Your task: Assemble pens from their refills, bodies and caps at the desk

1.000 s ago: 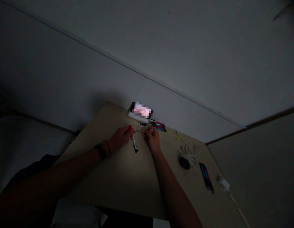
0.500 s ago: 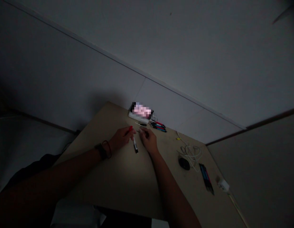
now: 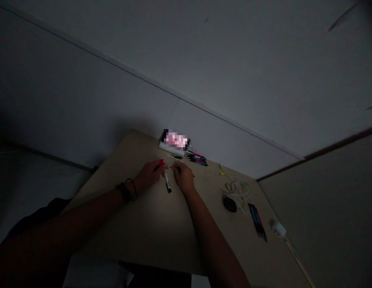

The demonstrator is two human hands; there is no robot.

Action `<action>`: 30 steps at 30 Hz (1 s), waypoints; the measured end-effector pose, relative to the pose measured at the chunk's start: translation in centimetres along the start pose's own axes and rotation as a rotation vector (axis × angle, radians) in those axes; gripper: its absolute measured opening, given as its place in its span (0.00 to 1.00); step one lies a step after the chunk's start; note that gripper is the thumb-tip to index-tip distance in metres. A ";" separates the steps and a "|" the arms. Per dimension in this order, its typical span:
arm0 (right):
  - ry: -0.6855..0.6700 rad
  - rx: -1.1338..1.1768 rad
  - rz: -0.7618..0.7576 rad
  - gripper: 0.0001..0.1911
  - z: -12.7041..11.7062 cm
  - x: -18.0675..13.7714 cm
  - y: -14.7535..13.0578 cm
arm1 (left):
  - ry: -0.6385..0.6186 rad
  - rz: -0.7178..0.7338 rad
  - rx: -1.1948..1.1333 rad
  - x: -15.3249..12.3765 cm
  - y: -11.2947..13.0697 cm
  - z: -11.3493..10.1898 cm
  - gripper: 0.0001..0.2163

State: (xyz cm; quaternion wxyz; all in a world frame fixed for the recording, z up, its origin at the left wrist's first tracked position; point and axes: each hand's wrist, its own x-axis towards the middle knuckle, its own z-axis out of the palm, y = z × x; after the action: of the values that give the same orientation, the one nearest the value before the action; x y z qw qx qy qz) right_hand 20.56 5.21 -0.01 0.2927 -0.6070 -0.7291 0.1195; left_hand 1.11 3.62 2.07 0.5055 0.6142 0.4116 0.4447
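Note:
My left hand is closed round a pen with a red end near my fingers and a white-and-black end pointing down at the table. A dark band and a thin bracelet sit on that wrist. My right hand rests just right of the pen, fingers curled and pinching a thin, pale, rod-like part I cannot make out. The two hands nearly touch at the far middle of the table.
A small box lies by the wall, with several red and blue pens beside it. To the right are a coiled white cable, a dark round object, more pens and a white plug.
My right hand has drawn left from the pens by the wall to meet the pen in my left hand. The view has shifted slightly.

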 end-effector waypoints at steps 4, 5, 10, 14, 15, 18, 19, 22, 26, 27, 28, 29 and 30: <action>0.027 0.094 0.019 0.08 0.0 -0.1 -0.4 | -0.005 0.008 0.021 0.0 0.0 -0.1 0.15; 0.040 0.126 0.018 0.08 0.0 -0.1 -0.5 | -0.007 0.019 0.042 0.0 0.0 -0.1 0.15; 0.034 0.221 -0.077 0.06 0.0 -0.5 -2.1 | 0.009 0.079 0.218 0.3 -0.2 -0.5 0.15; 0.002 0.257 -0.124 0.06 0.3 -0.9 -3.4 | 0.025 0.092 0.274 0.4 -0.4 -0.7 0.12; -0.007 0.250 -0.134 0.06 0.3 -0.9 -3.6 | 0.025 0.088 0.276 0.4 -0.4 -0.7 0.11; -0.037 0.222 -0.163 0.07 0.2 -1.1 -3.7 | 0.024 0.069 0.270 0.4 -0.3 -0.7 0.12; -0.045 0.215 -0.166 0.08 0.2 -1.1 -3.7 | 0.020 0.061 0.267 0.4 -0.3 -0.7 0.13; -0.065 0.195 -0.164 0.09 0.2 -1.1 -3.6 | -0.004 0.043 0.281 0.6 -0.1 -0.8 0.13; -0.085 0.152 -0.162 0.11 0.3 -1.1 -3.6 | -0.030 0.051 0.323 0.7 0.0 -0.8 0.14; -0.087 0.145 -0.161 0.10 0.3 -1.0 -3.6 | -0.030 0.055 0.327 0.7 0.1 -0.8 0.13; -0.090 0.140 -0.160 0.10 0.4 -1.0 -3.6 | -0.030 0.056 0.331 0.7 0.1 -0.8 0.13; -0.093 0.136 -0.160 0.10 0.4 -1.0 -3.6 | -0.026 0.055 0.333 0.6 0.1 -0.8 0.13; -0.098 0.131 -0.163 0.10 0.4 -1.0 -3.6 | -0.021 0.053 0.335 0.6 0.0 -0.8 0.12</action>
State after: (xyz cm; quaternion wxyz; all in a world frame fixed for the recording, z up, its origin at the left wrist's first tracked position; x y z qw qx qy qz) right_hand 17.52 3.49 1.27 0.3044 -0.5188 -0.7800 0.1725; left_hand 0.48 4.43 2.26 0.3887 0.7050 0.4583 0.3766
